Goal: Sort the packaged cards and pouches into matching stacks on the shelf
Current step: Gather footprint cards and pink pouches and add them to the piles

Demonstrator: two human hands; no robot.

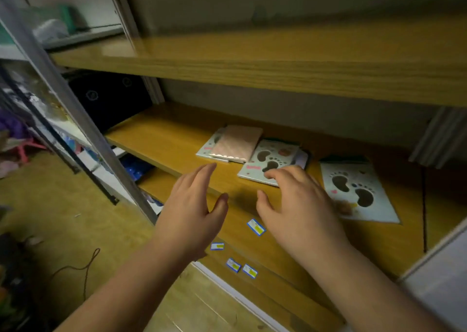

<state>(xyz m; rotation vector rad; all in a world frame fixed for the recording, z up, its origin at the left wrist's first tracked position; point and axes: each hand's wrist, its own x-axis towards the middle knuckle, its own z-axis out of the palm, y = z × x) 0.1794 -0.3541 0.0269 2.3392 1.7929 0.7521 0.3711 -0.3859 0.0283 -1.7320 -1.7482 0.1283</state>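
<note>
On the wooden shelf [177, 139] lie packaged cards printed with brown footprints. One footprint card [358, 192] lies alone at the right. A second footprint card [271, 158] tops a small pile in the middle. A pink pouch [237, 143] rests on another pale card [208, 147] at the back left. My right hand [295, 200] hovers open, fingertips touching the near edge of the middle card. My left hand [194, 207] is open above the shelf's front edge, holding nothing.
An upper wooden shelf [278, 63] overhangs the work area. Small blue price labels [255, 227] are stuck on the front edges of the shelves. A metal upright [83, 119] slants at the left, with dark bags [108, 99] behind it. Wooden floor and a cord lie below left.
</note>
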